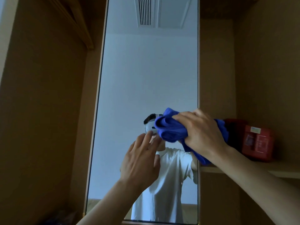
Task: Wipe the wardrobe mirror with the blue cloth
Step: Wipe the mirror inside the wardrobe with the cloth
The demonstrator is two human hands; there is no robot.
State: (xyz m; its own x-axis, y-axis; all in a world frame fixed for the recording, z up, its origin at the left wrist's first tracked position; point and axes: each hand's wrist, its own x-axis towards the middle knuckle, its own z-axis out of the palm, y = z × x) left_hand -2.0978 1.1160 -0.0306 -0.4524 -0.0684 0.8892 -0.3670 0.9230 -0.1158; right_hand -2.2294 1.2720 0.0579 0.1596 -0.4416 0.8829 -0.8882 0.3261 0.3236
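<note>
At the mirror, the right hand clenches the blue cloth, bulging leftward; left hand splayed.

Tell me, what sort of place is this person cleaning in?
Most likely an open wardrobe in a bedroom or hotel room: a tall mirror sits between brown wooden panels, a shelf beside it holds a red box, and the glass reflects a ceiling air vent.

Both arms raised, left hand open with fingers spread, right hand clenched round bunched blue cloth
</note>
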